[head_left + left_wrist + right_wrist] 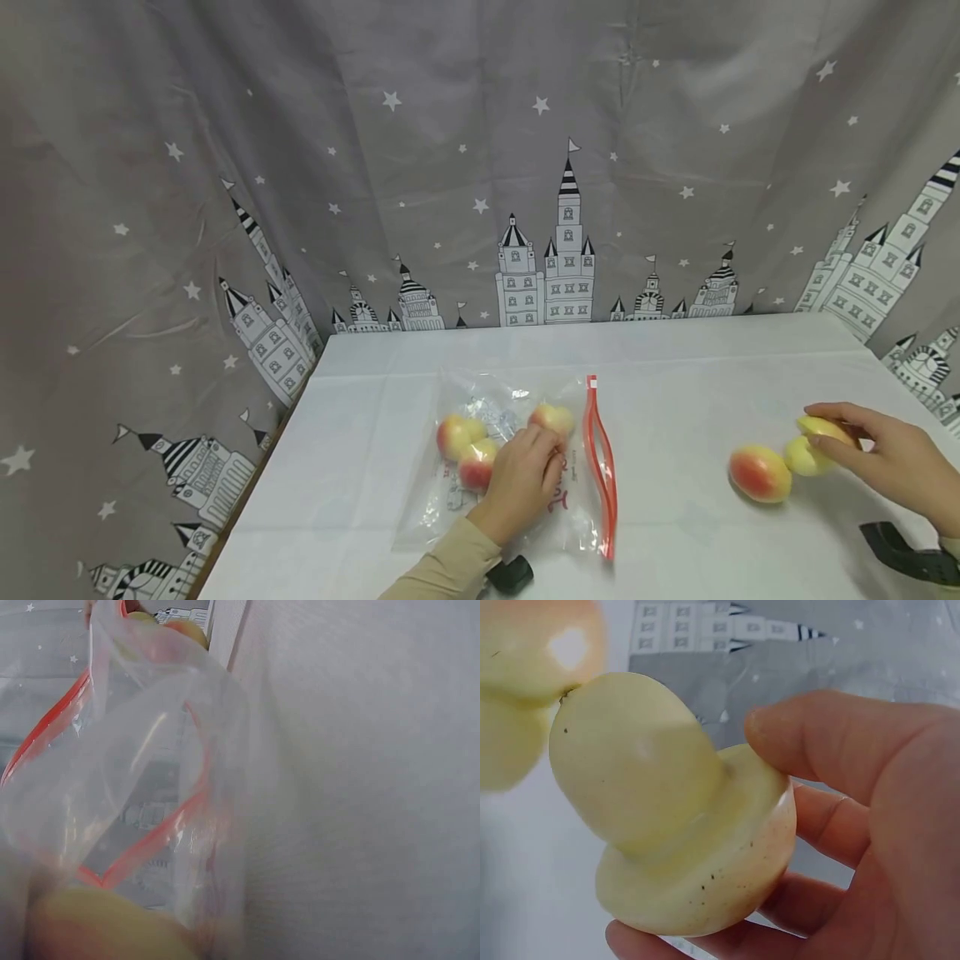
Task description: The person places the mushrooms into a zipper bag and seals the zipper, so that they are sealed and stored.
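Observation:
A clear zip bag [480,525] with a red zip edge [603,467] lies flat on the table, its zip side to the right and parted. Inside it are several red-and-yellow mangoes [477,465]. My left hand [522,479] lies over the bag, fingers bent round a mango [551,418] near its middle. In the left wrist view a mango [105,926] shows at the bottom, mostly blurred. At the right, my right hand [892,454] grips a yellow mango [705,900] between thumb and fingers. Another yellow mango [634,761] overlaps it in the right wrist view.
A red-and-yellow mango [760,475] lies on the white tabletop [675,400], left of my right hand. A grey curtain [420,183] printed with castles and stars hangs behind the table and along its sides. Black bands [900,554] sit at my wrists.

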Available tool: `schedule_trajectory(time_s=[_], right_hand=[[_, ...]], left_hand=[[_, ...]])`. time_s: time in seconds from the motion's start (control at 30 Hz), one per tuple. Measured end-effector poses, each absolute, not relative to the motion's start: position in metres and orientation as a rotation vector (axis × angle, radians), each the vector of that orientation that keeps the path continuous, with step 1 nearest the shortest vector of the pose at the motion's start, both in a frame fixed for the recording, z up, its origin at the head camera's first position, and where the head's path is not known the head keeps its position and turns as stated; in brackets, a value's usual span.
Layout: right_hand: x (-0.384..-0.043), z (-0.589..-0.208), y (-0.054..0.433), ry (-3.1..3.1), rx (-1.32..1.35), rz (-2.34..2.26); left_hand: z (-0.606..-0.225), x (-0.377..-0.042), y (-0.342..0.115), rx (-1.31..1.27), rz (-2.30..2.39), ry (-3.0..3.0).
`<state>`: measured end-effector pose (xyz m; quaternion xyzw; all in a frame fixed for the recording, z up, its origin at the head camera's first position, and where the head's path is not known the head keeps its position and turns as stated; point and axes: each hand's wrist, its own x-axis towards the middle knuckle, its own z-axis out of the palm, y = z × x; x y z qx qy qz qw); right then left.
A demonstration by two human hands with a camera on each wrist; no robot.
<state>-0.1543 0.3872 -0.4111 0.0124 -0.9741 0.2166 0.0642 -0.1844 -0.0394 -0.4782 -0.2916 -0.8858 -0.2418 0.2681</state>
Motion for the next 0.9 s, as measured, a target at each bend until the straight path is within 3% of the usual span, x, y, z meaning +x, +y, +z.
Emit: schedule_trajectory(time_s=[0.37,0.9], right_hand=[[-0.178,-0.389,0.338,-2.913,0.261,0.788],[-0.197,-0.397,0.255,-2.788,0.658,0.983]], left_hand=[[-0.476,-0.183,-0.039,-0.79,-0.649,-2.377],[-0.476,-0.183,-0.04,-0.794,-0.647,-2.371]])
